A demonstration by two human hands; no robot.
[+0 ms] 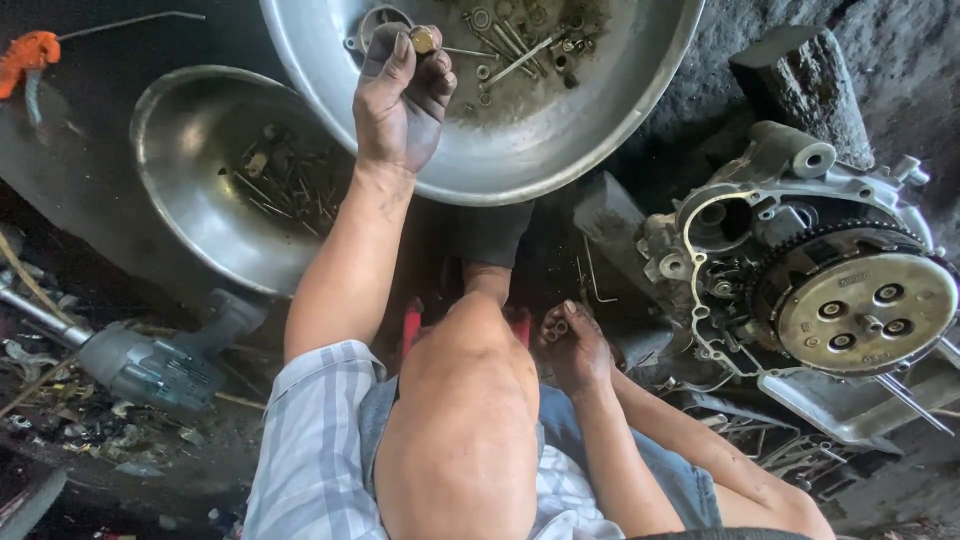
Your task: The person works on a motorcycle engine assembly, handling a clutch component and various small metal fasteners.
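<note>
My left hand (400,100) is raised over the large steel bowl (600,130) and pinches a small brass-coloured round part (424,40) between thumb and fingertips. Loose bolts, washers and rings (520,50) lie in that bowl. My right hand (575,345) rests low beside my bent knee (465,400), fingers curled around small dark metal pieces. To its right sits a dirty motorcycle engine (760,250), its side cover off and its round clutch (865,300) and toothed gear showing.
A second steel bowl (190,190) with several screws and bolts lies at the left, partly under the large one. A grey power tool (150,365) lies on the littered ground at lower left. An orange-handled tool (30,55) is at the top left, and a stone block (800,80) behind the engine.
</note>
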